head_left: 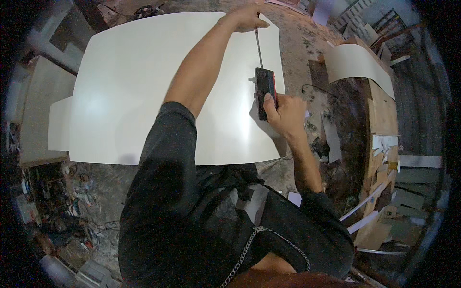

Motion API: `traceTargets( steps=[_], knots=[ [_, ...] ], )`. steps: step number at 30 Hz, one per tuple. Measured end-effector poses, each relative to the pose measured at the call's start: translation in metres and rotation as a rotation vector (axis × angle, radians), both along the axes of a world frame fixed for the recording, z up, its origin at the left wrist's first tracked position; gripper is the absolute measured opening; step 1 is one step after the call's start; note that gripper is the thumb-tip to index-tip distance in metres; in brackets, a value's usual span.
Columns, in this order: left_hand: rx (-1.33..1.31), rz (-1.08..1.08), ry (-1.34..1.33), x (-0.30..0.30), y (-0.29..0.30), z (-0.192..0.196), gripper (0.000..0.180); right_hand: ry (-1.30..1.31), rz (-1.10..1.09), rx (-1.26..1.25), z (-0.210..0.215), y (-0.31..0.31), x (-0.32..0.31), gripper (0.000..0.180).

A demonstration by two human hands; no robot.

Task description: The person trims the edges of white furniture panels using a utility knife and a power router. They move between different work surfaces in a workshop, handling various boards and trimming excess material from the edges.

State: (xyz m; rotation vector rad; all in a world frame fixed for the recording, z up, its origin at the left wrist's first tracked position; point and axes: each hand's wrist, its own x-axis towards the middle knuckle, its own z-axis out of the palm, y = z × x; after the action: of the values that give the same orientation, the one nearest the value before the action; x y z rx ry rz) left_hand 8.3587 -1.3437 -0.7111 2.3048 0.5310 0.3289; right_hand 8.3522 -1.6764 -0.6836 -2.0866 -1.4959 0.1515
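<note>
A large glossy white sheet (144,91) lies spread in front of me. Over its right part, my right hand (286,111) grips a black and red tape measure (264,89), the thumb pressed on its lower face. A narrow dark tape blade (260,50) runs from its far end toward the sheet's far right corner. There my left hand (244,18) is closed at the blade's far end, with its fingertips partly hidden. The left arm stretches across the sheet and casts a soft shadow on it.
A curved white sheet (353,62) rests on a wooden bench (384,115) at the right, with offcuts farther down. Scraps and a dark cable (314,87) lie on the dirty floor. Tools and clutter (57,206) fill the lower left, below a pale panel (45,105).
</note>
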Motion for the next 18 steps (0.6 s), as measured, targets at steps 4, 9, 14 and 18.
traceTargets(
  steps=[4,9,14,18],
  knots=[
    [0.074,-0.015,0.004,0.002,-0.005,0.018,0.031,0.079,-0.010,-0.065,0.009,-0.015,-0.005,0.051],
    [-0.059,-0.037,-0.053,-0.003,-0.005,0.016,0.032,0.068,0.021,0.008,-0.007,-0.056,-0.019,0.048],
    [-0.087,-0.055,-0.090,0.006,0.003,0.020,0.029,0.058,0.022,0.112,-0.018,-0.073,-0.023,0.045],
    [-0.167,-0.071,-0.116,0.009,0.006,0.014,0.027,0.144,0.035,0.110,-0.015,-0.088,-0.028,0.043]
  ],
)
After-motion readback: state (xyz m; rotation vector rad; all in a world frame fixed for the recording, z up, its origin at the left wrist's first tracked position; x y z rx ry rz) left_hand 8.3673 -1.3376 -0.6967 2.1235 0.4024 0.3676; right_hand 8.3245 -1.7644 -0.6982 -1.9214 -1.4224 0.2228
